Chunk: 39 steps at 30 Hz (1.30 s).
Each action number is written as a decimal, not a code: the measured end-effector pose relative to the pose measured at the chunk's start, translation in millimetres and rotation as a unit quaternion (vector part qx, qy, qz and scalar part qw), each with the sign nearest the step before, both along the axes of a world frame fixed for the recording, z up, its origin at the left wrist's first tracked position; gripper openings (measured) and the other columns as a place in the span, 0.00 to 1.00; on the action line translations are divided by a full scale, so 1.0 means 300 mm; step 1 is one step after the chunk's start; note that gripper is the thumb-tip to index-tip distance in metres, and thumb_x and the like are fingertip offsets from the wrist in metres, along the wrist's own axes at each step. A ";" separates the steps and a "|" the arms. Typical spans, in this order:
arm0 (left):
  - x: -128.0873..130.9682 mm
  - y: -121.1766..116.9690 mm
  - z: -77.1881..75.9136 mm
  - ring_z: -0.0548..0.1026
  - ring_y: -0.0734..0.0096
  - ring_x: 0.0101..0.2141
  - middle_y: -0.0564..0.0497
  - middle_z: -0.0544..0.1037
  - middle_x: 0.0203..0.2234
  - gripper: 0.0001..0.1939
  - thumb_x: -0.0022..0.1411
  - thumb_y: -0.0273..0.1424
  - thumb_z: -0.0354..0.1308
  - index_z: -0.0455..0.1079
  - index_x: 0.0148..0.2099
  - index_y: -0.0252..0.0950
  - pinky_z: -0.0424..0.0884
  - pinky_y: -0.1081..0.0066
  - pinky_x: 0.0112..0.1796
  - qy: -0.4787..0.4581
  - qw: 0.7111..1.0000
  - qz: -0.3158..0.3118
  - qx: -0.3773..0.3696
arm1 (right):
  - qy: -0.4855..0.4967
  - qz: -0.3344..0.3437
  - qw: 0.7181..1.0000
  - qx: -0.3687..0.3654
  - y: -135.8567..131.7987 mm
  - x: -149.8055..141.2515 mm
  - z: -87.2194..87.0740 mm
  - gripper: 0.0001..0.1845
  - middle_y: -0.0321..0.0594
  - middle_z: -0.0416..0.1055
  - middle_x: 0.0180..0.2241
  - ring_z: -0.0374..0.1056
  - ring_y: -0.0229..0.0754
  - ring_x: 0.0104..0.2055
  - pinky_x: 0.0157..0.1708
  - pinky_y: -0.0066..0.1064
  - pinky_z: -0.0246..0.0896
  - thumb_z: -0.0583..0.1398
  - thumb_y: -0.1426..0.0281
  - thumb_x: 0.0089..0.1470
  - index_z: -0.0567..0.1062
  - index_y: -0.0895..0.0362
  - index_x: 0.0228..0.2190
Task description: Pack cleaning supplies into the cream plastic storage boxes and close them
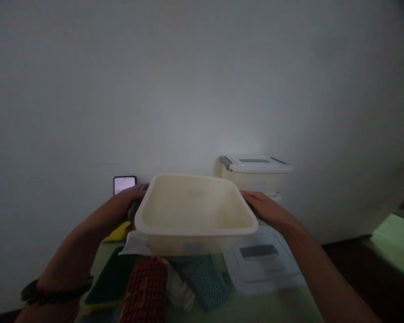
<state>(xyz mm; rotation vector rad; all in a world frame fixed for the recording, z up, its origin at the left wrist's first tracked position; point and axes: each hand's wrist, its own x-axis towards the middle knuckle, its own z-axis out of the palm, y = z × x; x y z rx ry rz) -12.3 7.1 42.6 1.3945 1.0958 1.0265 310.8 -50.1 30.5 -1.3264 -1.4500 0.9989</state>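
Left hand (133, 195) and right hand (263, 206) are clamping the bin (195, 206) from opposite sides; a lid (259, 267) is lying unfitted at its right, cloth (204, 280) and red pack (146, 287) outside.

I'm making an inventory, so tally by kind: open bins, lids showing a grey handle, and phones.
Open bins: 1, the cream bin between the left hand and the right hand
Lids: 2, the fitted lid on the rear box and the loose lid
Phones: 1, the lit phone
Total: 4
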 end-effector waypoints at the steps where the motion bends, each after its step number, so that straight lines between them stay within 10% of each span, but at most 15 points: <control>1: 0.021 -0.008 -0.003 0.68 0.72 0.15 0.49 0.75 0.20 0.10 0.46 0.32 0.60 0.74 0.32 0.35 0.58 0.79 0.10 0.003 0.999 -0.041 -0.022 | -0.048 0.000 0.999 0.003 -0.018 0.031 0.004 0.17 0.37 0.77 0.27 0.72 0.42 0.34 0.35 0.31 0.66 0.55 0.59 0.53 0.80 0.55 0.31; 8: 0.145 -0.081 -0.052 0.71 0.69 0.13 0.51 0.75 0.15 0.22 0.54 0.40 0.56 0.67 0.49 0.35 0.63 0.77 0.13 0.099 0.972 -0.206 -0.057 | -0.135 -0.062 0.988 0.033 -0.089 0.187 -0.006 0.12 0.34 0.74 0.19 0.70 0.44 0.29 0.35 0.35 0.66 0.60 0.62 0.45 0.79 0.53 0.18; 22: 0.429 -0.064 -0.144 0.70 0.72 0.12 0.53 0.73 0.17 0.15 0.54 0.39 0.54 0.68 0.40 0.35 0.57 0.79 0.12 0.100 0.961 -0.251 -0.062 | -0.207 -0.147 0.967 -0.002 -0.097 0.441 -0.082 0.10 0.37 0.75 0.18 0.66 0.40 0.19 0.23 0.30 0.63 0.60 0.66 0.40 0.77 0.55 0.15; 34: 0.403 -0.037 -0.171 0.68 0.72 0.15 0.55 0.72 0.19 0.25 0.59 0.49 0.45 0.60 0.50 0.35 0.60 0.76 0.16 0.268 0.913 -0.306 -0.041 | -0.301 -0.176 0.935 0.058 -0.068 0.459 -0.122 0.12 0.45 0.78 0.30 0.72 0.49 0.33 0.38 0.40 0.65 0.56 0.67 0.47 0.79 0.57 0.26; 39: 0.387 -0.024 -0.188 0.68 0.72 0.18 0.47 0.72 0.23 0.35 0.60 0.55 0.29 0.65 0.32 0.32 0.59 0.75 0.16 0.300 0.901 -0.314 -0.020 | -0.364 -0.182 0.905 0.124 -0.066 0.350 -0.106 0.12 0.50 0.75 0.38 0.69 0.50 0.43 0.47 0.44 0.59 0.54 0.71 0.51 0.77 0.59 0.33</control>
